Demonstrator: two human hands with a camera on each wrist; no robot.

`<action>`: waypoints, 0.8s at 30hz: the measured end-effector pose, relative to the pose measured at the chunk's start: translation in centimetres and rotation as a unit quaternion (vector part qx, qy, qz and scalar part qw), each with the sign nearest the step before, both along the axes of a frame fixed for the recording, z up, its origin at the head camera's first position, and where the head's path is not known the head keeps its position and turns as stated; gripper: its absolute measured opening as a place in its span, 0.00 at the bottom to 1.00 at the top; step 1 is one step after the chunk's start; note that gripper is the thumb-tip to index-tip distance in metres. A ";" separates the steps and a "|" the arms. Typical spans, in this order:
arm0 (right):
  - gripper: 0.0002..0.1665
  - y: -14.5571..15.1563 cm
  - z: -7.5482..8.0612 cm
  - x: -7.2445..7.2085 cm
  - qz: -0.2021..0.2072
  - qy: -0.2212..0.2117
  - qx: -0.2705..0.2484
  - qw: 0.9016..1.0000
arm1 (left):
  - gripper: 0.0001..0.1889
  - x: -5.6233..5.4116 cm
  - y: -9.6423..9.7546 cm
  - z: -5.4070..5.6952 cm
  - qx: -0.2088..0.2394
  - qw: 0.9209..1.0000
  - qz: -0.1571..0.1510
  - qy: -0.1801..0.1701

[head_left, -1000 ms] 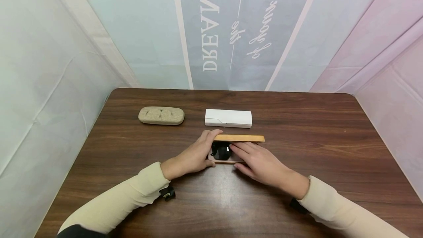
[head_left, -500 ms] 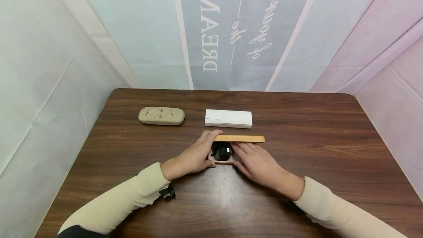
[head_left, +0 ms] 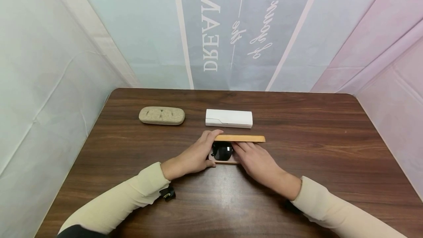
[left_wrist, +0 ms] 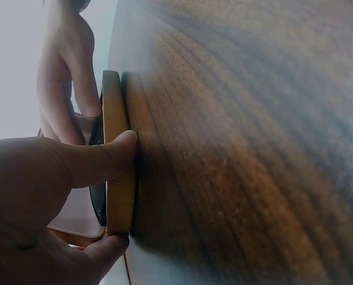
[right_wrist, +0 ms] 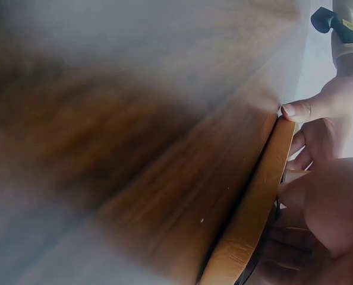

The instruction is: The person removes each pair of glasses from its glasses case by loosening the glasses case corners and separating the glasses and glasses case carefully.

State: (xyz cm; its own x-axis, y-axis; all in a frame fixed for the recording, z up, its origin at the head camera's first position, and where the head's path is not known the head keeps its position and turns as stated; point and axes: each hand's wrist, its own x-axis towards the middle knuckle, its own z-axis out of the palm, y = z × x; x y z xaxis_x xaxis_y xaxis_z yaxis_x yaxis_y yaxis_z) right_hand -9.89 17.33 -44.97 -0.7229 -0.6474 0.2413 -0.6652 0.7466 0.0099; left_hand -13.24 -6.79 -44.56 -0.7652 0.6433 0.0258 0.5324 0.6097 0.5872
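A tan glasses case (head_left: 239, 138) stands with its lid raised on the table. Black sunglasses (head_left: 222, 151) lie in it, one dark lens showing. The left hand (head_left: 195, 153) grips the case's left end, thumb on the near rim and fingers at the lid side; in the left wrist view its thumb presses the tan edge (left_wrist: 119, 196). The right hand (head_left: 261, 162) reaches into the case's right part and covers the other lens. Its thumb and curled fingers close on the sunglasses there, though the contact is partly hidden in the right wrist view.
Behind the hands lie a beige fabric glasses case (head_left: 162, 115) at the left and a white box-shaped case (head_left: 228, 118) in the middle, both closed. The wooden table (head_left: 317, 131) ends at a printed backdrop (head_left: 158, 47), with pale cloth at the sides.
The right hand has shifted slightly left, and its thumb has moved from the near rim into the case. The left hand, case and sunglasses stay nearly in place.
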 end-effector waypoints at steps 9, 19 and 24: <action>0.25 -0.2 0.1 -0.1 0.001 0.018 -0.008 1.000 | 0.55 0.0 0.0 -0.1 -0.002 1.000 0.005 -0.004; 0.20 -0.3 -0.1 0.0 -0.012 0.029 -0.008 0.999 | 0.55 0.0 0.0 -0.1 -0.001 1.000 -0.001 -0.002; 0.20 -0.3 0.0 0.1 -0.018 0.032 -0.007 0.999 | 0.55 0.0 0.0 -0.1 0.001 1.000 -0.002 -0.004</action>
